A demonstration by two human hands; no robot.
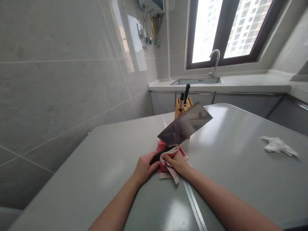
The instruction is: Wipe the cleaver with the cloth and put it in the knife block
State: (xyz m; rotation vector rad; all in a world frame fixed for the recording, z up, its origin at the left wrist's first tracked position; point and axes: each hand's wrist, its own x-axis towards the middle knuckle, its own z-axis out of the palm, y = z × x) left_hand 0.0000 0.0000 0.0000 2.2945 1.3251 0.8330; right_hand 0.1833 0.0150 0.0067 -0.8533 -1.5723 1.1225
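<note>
My left hand grips the black handle of a cleaver, whose broad steel blade points up and away to the right above the table. My right hand holds a red and white cloth bunched against the base of the blade near the handle. Part of the cloth lies on the grey table beneath both hands.
A wooden knife block with dark-handled knives stands at the table's far edge, just behind the blade. A crumpled white tissue lies at the right. Beyond are a counter with a sink and faucet under a window. A tiled wall runs along the left.
</note>
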